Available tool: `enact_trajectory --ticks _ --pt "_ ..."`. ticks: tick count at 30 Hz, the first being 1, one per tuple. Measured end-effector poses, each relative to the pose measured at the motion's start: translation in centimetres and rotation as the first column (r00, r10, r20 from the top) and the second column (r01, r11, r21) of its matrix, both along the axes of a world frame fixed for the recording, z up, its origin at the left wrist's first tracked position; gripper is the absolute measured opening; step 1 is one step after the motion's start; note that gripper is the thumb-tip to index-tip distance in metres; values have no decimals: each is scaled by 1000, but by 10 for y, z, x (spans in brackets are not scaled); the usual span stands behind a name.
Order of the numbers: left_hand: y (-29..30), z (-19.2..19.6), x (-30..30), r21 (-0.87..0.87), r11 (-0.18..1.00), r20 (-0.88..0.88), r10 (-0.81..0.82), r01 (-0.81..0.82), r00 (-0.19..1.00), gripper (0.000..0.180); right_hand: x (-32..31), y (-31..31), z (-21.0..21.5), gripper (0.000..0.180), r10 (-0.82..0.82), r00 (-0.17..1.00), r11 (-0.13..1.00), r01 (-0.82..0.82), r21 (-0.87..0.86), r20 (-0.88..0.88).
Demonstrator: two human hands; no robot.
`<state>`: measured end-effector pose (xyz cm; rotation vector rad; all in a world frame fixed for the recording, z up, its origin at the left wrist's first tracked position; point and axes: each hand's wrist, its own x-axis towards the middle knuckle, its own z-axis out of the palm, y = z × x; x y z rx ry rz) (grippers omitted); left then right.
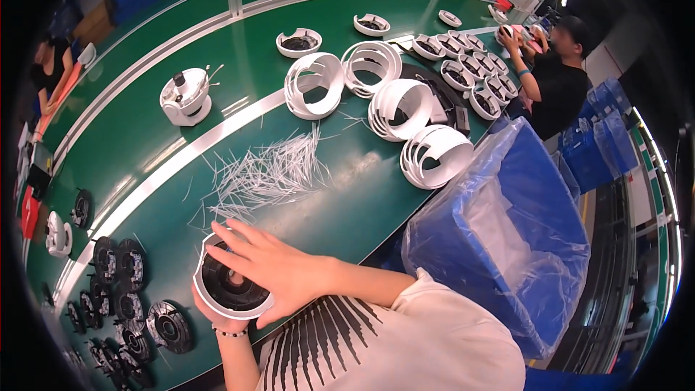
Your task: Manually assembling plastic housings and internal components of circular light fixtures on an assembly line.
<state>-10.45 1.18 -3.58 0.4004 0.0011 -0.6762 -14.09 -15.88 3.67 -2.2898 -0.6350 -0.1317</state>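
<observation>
Head view: spread fingers (250,233) of the right hand (282,268) are lying across a white-rimmed black part (230,295), forearm reaching leftward; the left hand (216,318), fingers mostly hidden, is cupping it beside the desk's (311,217) front edge.

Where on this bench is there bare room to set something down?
Bare green shows between the white strips, white rings and right hand; also, beyond the white rail, between the white assembly and nearest shell. Crowded: lower left, black discs; upper right, white shells.
</observation>
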Motion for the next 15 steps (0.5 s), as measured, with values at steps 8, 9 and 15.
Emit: enact_trajectory --ticks 8,9,15 --pt "-8 13 2 15 997 -41 79 -78 996 49 2 -3 -4 109 -172 984 917 146 370 39" --pt "-10 10 5 27 998 28 52 -52 998 55 1 0 -4 110 -231 969 919 187 348 89" --pt "-33 37 -2 -125 984 -28 124 -126 992 70 -1 11 -4 102 -305 933 936 257 239 192"
